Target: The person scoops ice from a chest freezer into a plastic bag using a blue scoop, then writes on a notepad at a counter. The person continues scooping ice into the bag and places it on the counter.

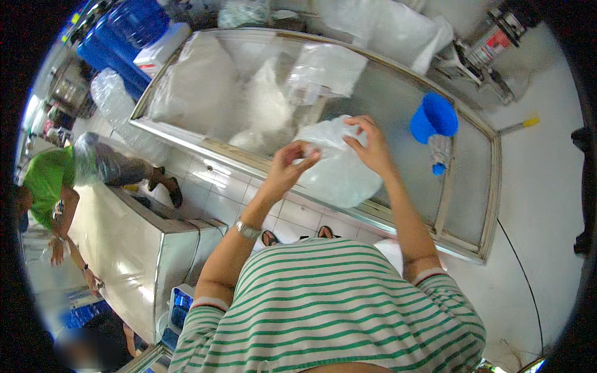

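A bulging clear plastic bag (342, 180) with whitish contents, possibly ice, rests on the near edge of a metal-framed chest (208, 144). My left hand (291, 165) pinches the bag's upper left side, thumb and fingers closed together. On the other side, my right hand (373, 146) curls its fingers and thumb over the gathered top of the bag. Behind it, the chest's open part holds a heap of white, crushed-looking material (267, 93). A stack of flat clear plastic bags (328, 69) lies just beyond my hands.
A blue pail (433, 117) and a cut clear bottle with a blue cap (439, 152) stand on the chest's right cover. At left, a person in a green shirt (50, 183) leans over a metal-topped counter (118, 248). Blue water jugs (138, 25) stand at the far left.
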Action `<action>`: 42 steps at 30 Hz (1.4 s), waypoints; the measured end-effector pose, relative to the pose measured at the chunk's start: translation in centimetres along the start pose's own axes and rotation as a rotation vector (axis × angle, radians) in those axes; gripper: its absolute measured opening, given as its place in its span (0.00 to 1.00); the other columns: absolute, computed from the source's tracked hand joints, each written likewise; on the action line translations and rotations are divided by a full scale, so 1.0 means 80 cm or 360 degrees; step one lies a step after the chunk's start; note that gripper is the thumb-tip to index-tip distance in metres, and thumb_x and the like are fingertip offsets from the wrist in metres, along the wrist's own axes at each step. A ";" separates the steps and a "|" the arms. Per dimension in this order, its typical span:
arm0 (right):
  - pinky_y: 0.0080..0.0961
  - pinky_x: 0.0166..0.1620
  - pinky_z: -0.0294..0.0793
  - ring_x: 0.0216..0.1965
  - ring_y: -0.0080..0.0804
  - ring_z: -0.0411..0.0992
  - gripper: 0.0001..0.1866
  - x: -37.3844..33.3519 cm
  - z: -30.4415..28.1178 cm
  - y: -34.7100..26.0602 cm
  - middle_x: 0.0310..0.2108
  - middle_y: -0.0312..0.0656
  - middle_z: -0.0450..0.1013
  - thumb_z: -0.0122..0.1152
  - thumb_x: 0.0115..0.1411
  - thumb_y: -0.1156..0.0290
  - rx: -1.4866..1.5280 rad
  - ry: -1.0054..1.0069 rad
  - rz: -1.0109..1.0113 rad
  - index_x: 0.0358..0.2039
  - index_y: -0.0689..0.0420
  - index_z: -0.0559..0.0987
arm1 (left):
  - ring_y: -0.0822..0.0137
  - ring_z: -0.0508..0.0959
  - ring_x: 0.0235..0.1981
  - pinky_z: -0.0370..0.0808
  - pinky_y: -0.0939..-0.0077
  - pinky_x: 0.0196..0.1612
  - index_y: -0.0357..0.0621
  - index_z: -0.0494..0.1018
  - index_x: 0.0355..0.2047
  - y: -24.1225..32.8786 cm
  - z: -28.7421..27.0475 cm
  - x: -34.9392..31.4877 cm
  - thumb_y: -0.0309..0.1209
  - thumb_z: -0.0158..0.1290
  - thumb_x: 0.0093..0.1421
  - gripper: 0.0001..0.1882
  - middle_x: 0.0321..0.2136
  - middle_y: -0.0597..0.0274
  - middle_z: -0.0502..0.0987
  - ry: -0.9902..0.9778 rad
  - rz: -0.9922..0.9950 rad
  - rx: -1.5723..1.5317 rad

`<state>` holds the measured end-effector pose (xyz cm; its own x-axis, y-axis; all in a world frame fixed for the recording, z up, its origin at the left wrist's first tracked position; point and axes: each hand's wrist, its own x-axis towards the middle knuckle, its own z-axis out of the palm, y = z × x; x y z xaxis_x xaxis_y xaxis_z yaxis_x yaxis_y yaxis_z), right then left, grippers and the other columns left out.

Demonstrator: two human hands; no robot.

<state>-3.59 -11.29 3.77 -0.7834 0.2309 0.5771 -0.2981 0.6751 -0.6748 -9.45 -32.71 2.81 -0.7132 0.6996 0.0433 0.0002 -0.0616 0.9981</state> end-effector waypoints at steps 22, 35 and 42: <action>0.18 0.22 0.49 0.18 0.14 0.55 0.15 0.067 0.004 -0.107 0.15 0.26 0.60 0.67 0.48 0.74 -0.0238 -0.0275 0.1162 0.14 0.54 0.67 | 0.70 0.77 0.42 0.74 0.75 0.45 0.41 0.72 0.47 -0.044 -0.486 0.131 0.29 0.54 0.61 0.14 0.44 0.61 0.76 0.0607 0.0344 0.0823; 0.14 0.28 0.57 0.26 0.15 0.61 0.06 0.250 0.088 -0.149 0.23 0.29 0.65 0.63 0.52 0.76 0.0460 0.0687 0.0925 0.26 0.55 0.73 | 0.47 0.71 0.52 0.66 0.61 0.56 0.33 0.63 0.56 -0.107 -0.790 0.198 0.57 0.58 0.50 0.44 0.51 0.37 0.70 0.1411 -0.0099 0.1466; 0.17 0.34 0.64 0.29 0.18 0.65 0.07 0.423 0.281 -0.213 0.26 0.30 0.68 0.65 0.51 0.76 0.0682 0.0655 0.0570 0.28 0.57 0.75 | 0.42 0.75 0.44 0.69 0.53 0.50 0.33 0.74 0.43 -0.156 -0.702 0.258 0.64 0.54 0.48 0.42 0.41 0.39 0.76 -0.0050 -0.0282 0.1454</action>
<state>-37.27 -30.72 24.48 -0.6285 0.6920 0.3551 -0.3150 0.1909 -0.9297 -63.51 -57.50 -11.24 -0.7363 0.6650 -0.1252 0.4543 0.6229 0.6369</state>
